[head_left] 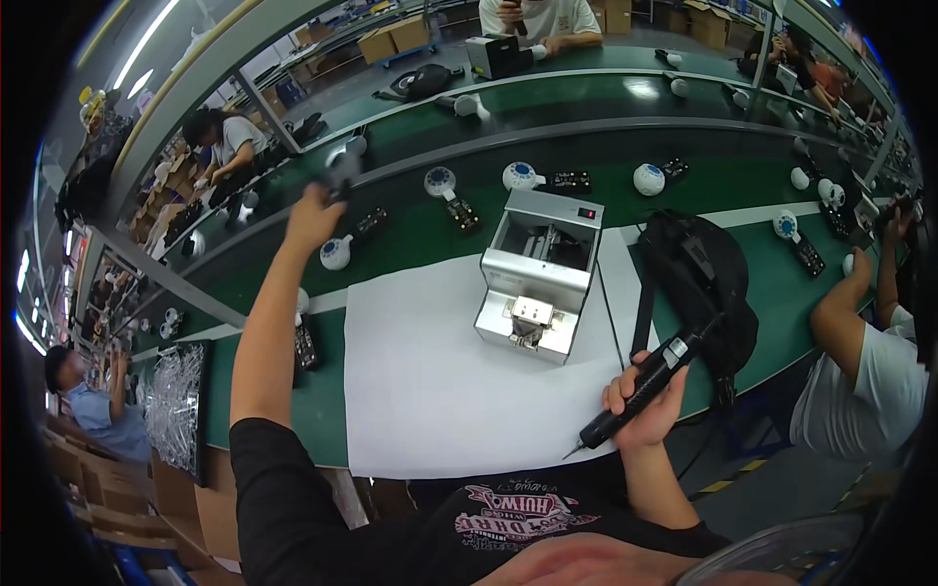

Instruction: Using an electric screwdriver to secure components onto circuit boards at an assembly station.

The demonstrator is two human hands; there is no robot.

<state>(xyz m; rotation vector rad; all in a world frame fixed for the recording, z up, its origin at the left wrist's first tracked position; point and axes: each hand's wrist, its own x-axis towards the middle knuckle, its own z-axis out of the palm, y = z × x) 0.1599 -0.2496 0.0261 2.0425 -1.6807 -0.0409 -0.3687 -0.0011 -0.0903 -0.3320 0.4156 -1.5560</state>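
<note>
My right hand [650, 405] is closed round a black electric screwdriver [640, 391], its thin bit pointing down and left over the white sheet [420, 391]. At the upper left my left hand [315, 220] reaches out over the green conveyor. Its fingers close on the dark end of a device with a pale round head [342, 168], smeared by motion. Beside that hand lies a similar device [335, 254], with a white round head and a black strip-like body. In the middle of the sheet stands a silver metal screw feeder [539, 278] with a small red display.
Several more white-headed devices [441, 183] lie along the green belt [401, 210], and one [305, 342] sits left of the sheet. A black bag [699, 283] rests right of the feeder. Metal frame bars [186, 293] cross the left side. A co-worker's arm [842, 313] is at the right.
</note>
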